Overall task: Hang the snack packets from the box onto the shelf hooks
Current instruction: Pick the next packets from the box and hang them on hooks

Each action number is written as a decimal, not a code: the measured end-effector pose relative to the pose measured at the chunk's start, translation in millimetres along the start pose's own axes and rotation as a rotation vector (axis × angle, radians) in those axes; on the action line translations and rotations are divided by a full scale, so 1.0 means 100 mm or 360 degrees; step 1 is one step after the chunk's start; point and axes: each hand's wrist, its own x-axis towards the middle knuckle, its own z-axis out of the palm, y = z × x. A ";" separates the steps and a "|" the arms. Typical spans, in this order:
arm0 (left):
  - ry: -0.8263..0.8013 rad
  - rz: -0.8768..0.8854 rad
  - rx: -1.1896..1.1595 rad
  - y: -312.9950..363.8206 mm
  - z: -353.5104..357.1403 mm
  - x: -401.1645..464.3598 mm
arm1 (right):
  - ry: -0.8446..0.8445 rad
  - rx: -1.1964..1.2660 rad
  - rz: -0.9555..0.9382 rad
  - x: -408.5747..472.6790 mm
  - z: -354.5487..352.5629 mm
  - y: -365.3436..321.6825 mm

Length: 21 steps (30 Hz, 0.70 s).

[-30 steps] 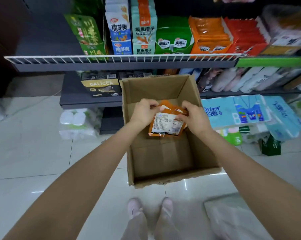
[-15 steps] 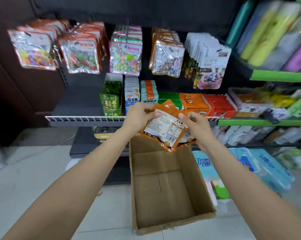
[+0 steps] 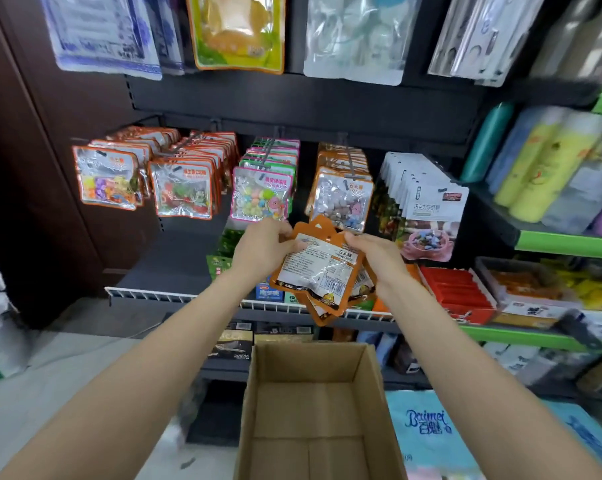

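Both hands hold a small stack of orange snack packets (image 3: pixel 322 271) chest-high in front of the shelf. Left hand (image 3: pixel 263 249) pinches the stack's upper left edge, right hand (image 3: pixel 374 259) grips the right side, fingers curled round it. Backs face the camera, hang-hole tabs pointing up, probably so the holes line up with a hook. The matching orange-backed row on its hook (image 3: pixel 348 161) hangs just above and behind (likely the target). Cardboard box (image 3: pixel 313 365) sits open on the floor below, no packets visible inside, so this looks like the last batch. Neighbouring candy packets (image 3: pixel 259 199) hang close left; little room for the stack.
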 end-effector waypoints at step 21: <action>0.0086 -0.0301 -0.0329 0.08 0.19 0.52 | 0.0575 -0.0467 -0.0782 0.71 -0.01 0.07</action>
